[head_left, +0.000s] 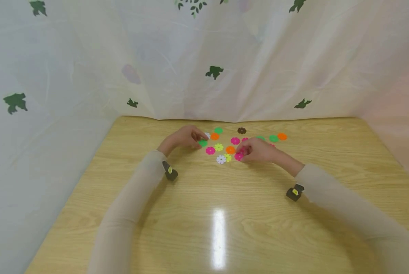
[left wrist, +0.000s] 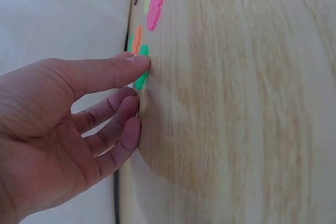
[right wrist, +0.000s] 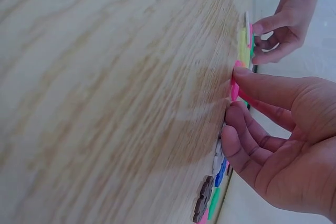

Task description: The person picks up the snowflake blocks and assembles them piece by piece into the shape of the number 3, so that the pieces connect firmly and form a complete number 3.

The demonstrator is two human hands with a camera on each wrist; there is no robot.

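Many flat, notched plastic flower discs lie near the far side of the table. My left hand (head_left: 186, 136) has its thumb and index finger around the edges of a green disc (head_left: 202, 143). That disc (left wrist: 141, 80) appears between thumb and fingers in the left wrist view. A white disc (head_left: 207, 135) lies by the left index fingertip. To the right, my right hand (head_left: 260, 150) pinches a pink disc (head_left: 239, 156) at the table surface. The right wrist view shows the thumb against this pink disc (right wrist: 235, 88), the other fingers curled below it.
Between the hands lie a yellow disc (head_left: 219, 147), an orange disc (head_left: 230, 150) and a white disc (head_left: 221, 159). A brown disc (head_left: 242, 130) sits farther back. Beyond the right hand are green and orange discs (head_left: 282, 136). A patterned curtain (head_left: 177, 91) borders the wooden table (head_left: 177, 213).
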